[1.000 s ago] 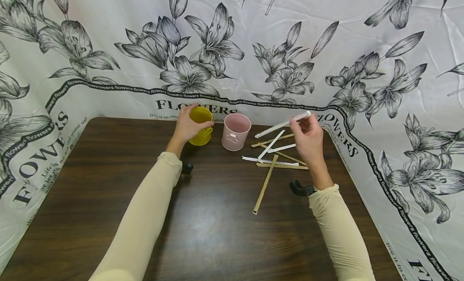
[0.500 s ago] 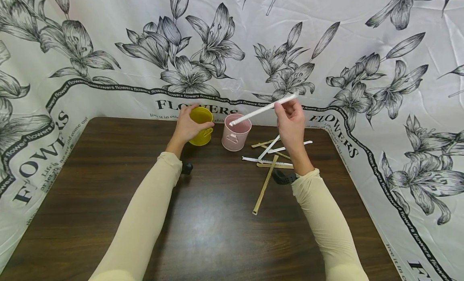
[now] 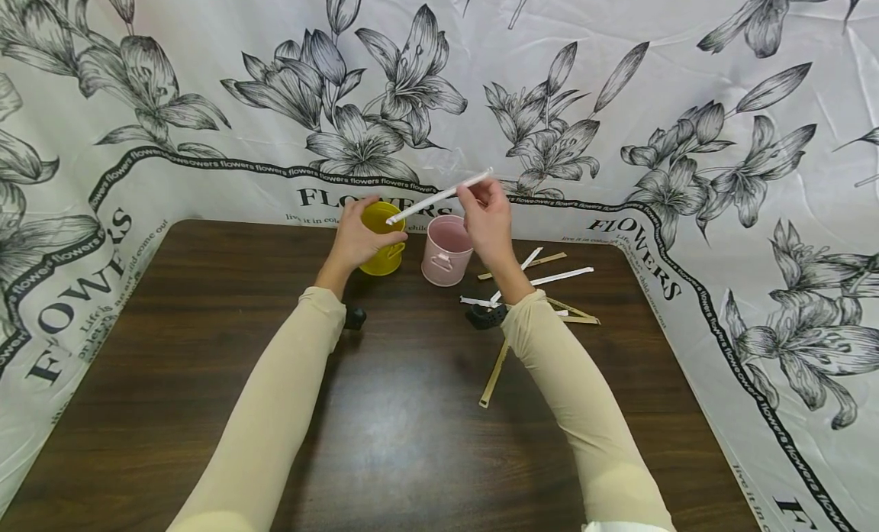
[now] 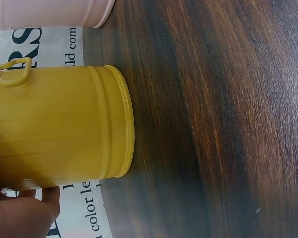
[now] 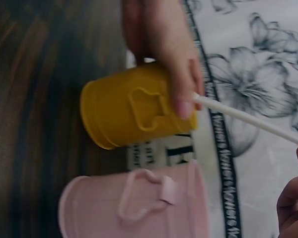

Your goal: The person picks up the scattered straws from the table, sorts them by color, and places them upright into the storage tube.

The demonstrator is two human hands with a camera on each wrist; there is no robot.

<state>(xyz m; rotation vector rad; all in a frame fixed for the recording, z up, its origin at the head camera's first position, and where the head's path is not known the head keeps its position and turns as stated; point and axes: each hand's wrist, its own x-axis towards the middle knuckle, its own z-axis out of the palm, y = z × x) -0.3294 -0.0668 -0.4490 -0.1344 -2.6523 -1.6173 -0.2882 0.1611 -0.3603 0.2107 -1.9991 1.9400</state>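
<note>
Head view: left hand (image 3: 355, 238) grips yellow bucket (image 3: 382, 263), seemingly to steady it.
Right hand (image 3: 491, 220) pinches white straw (image 3: 429, 201) high, likely leaving its lower tip free near the yellow bucket's mouth.

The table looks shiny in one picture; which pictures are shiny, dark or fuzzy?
Head view: pale glare on the table, below the middle; right wrist view: dimmest, with the yellow bucket, pink bucket and white straw looking a bit soft; left wrist view: brighter, the wood grain clearer, a pale sheen at right.
</note>
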